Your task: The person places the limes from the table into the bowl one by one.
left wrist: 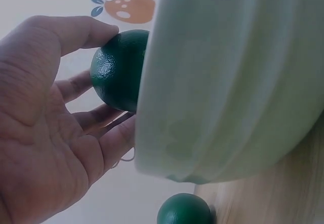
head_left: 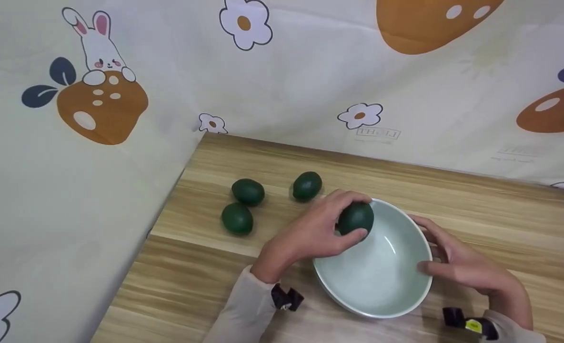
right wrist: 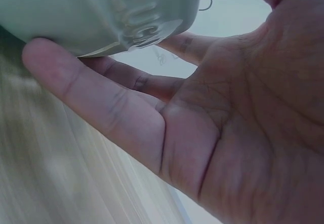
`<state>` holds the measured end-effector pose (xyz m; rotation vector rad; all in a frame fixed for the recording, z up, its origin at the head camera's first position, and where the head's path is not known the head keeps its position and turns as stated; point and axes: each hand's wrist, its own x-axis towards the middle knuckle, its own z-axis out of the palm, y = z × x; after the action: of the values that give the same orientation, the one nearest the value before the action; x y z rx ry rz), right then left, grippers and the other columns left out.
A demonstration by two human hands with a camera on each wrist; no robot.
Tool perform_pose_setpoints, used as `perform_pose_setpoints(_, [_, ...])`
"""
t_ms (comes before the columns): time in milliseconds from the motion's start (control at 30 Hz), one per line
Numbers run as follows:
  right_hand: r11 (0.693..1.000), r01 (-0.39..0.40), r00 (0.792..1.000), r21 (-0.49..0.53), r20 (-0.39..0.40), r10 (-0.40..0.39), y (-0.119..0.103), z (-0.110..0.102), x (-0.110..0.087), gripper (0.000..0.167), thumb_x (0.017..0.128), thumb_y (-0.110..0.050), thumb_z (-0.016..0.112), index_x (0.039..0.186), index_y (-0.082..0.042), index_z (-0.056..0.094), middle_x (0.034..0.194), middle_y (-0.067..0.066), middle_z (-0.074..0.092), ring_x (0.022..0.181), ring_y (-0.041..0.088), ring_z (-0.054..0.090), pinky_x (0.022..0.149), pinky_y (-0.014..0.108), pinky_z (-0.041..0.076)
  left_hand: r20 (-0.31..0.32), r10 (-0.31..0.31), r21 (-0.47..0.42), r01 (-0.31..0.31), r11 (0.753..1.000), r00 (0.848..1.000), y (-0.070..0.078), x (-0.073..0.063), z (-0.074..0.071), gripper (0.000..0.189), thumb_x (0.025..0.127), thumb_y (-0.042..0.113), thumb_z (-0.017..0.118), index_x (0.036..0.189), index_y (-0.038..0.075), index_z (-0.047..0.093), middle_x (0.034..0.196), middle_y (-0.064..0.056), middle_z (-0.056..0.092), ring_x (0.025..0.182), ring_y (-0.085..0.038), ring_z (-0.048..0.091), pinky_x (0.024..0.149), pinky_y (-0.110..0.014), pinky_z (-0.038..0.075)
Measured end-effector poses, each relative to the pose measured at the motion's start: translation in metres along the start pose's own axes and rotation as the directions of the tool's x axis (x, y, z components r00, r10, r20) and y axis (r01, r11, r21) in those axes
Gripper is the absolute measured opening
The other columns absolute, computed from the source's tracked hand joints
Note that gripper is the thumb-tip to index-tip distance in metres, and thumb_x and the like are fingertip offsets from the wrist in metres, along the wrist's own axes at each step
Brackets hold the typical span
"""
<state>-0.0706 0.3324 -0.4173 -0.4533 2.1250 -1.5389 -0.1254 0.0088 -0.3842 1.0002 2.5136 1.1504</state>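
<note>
My left hand (head_left: 317, 228) grips a dark green, glossy, egg-shaped fruit (head_left: 357, 219) between thumb and fingers. It holds the fruit over the left inner side of a pale green bowl (head_left: 382, 281), and in the left wrist view the bowl's wall hides part of the fruit (left wrist: 119, 72). On the bowl's right side, my right hand (head_left: 468, 262) holds the rim, thumb over the inside and fingers along the outer wall. Raised lettering marks that outer wall (right wrist: 136, 21) in the right wrist view. Inside the bowl, only its smooth pale surface shows.
Left of the bowl, two similar green fruits (head_left: 248, 192) lie close together on the wooden table (head_left: 191, 267). Another fruit (head_left: 307, 186) lies nearer the bowl, behind my left hand. A printed cloth (head_left: 287, 85) rises along the table's back and left edges.
</note>
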Motion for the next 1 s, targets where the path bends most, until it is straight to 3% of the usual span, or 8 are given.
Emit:
perform_pose_setpoints(467, [1.000, 0.008, 1.000, -0.007, 0.008, -0.008, 0.000, 0.000, 0.000, 0.084, 0.098, 0.000, 0.065, 0.167, -0.015, 0.021, 0.155, 0.006, 0.047, 0.129, 0.007, 0.061, 0.092, 0.035, 0.062, 0.012, 0.038, 0.043, -0.039, 0.998, 0.999, 0.008, -0.001, 0.004, 0.056, 0.101, 0.035, 0.069, 0.153, 0.026, 0.052, 0.152, 0.002, 0.055, 0.134, -0.011, 0.058, 0.114, -0.029, 0.049])
perform_pose_setpoints(733, [1.000, -0.012, 1.000, -0.001, 0.006, 0.012, -0.002, 0.000, 0.001, 0.084, 0.097, 0.000, 0.065, 0.167, -0.015, 0.020, 0.153, 0.019, 0.045, 0.125, 0.013, 0.065, 0.090, 0.039, 0.064, 0.031, 0.026, 0.100, -0.029, 0.995, 0.999, 0.010, -0.001, 0.007, 0.056, 0.101, 0.034, 0.069, 0.154, 0.029, 0.050, 0.148, 0.001, 0.056, 0.127, -0.014, 0.060, 0.109, -0.030, 0.052])
perform_pose_setpoints(1000, [1.000, -0.005, 1.000, 0.007, 0.003, 0.005, 0.001, -0.001, 0.000, 0.085, 0.098, 0.000, 0.065, 0.168, -0.016, 0.020, 0.155, 0.012, 0.046, 0.128, 0.011, 0.064, 0.091, 0.038, 0.063, 0.038, 0.010, 0.146, -0.016, 0.989, 0.999, 0.011, 0.000, 0.009, 0.056, 0.101, 0.032, 0.069, 0.154, 0.030, 0.050, 0.147, 0.001, 0.055, 0.130, -0.016, 0.059, 0.113, -0.032, 0.051])
